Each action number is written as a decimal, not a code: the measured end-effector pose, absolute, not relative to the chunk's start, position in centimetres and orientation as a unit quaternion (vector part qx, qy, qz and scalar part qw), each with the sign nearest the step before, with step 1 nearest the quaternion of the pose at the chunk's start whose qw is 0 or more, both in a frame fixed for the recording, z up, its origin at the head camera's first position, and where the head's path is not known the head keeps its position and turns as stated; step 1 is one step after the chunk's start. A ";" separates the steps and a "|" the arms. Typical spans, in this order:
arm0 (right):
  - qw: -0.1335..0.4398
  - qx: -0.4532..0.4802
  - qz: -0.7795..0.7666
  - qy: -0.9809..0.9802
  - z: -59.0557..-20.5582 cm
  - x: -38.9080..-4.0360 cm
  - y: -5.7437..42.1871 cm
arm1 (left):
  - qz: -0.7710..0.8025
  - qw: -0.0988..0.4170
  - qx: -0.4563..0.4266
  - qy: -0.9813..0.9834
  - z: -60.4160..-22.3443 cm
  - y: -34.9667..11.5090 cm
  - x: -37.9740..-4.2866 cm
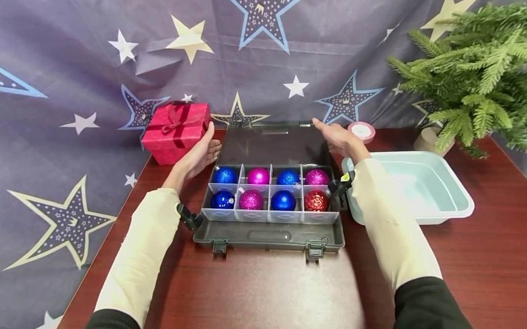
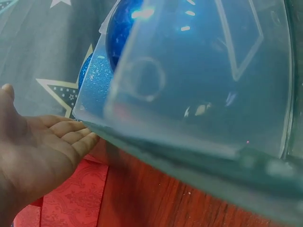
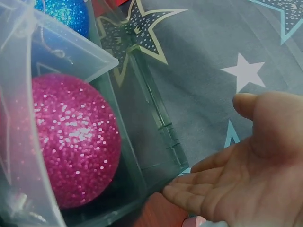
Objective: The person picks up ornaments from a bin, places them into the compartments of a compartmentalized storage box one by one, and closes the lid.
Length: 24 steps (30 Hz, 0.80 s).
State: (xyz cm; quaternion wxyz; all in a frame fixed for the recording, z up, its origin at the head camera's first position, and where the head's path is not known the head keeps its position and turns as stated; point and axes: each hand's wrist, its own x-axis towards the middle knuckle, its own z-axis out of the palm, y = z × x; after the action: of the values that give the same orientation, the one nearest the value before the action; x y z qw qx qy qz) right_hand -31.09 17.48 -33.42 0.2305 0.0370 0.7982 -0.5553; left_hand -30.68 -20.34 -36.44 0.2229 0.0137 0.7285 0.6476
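A dark clear plastic box (image 1: 269, 231) lies on the table with its lid (image 1: 273, 143) raised at the back. Its white divided insert holds several baubles, among them a glittery pink bauble (image 3: 75, 142), a red bauble (image 1: 316, 201) and a shiny blue bauble (image 1: 283, 200). My left hand (image 1: 199, 157), fingers straight, is at the box's left side; in the left wrist view its fingertips meet the box's edge, though contact is unclear. On the right, my right hand (image 1: 337, 138) extends straight fingers beside the lid's right edge, palm inward. Neither hand grips anything.
Behind my left hand stands a red gift box (image 1: 176, 129) with a dark ribbon. At right are a pale blue basin (image 1: 458, 200), a pink-rimmed ribbon roll (image 1: 362, 132) and a green artificial tree (image 1: 483, 76). A star-patterned cloth (image 1: 155, 12) hangs behind the table.
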 end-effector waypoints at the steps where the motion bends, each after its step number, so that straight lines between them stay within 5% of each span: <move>1: 0.228 0.037 -0.556 0.798 -33.4 -31.0 17.5 | 0.646 0.221 0.015 0.731 -36.3 -20.3 -30.7; 24: 0.186 -0.017 -0.602 0.776 -31.0 -29.0 19.2 | 0.711 0.144 0.039 0.687 -34.8 -21.1 -29.3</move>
State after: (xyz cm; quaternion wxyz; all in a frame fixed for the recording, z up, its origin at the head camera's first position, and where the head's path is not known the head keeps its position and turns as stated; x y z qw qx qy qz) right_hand -28.96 19.17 -31.00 0.1859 -0.0171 0.7765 -0.6019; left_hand -29.33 -21.13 -34.76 0.1436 0.0392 0.6869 0.7114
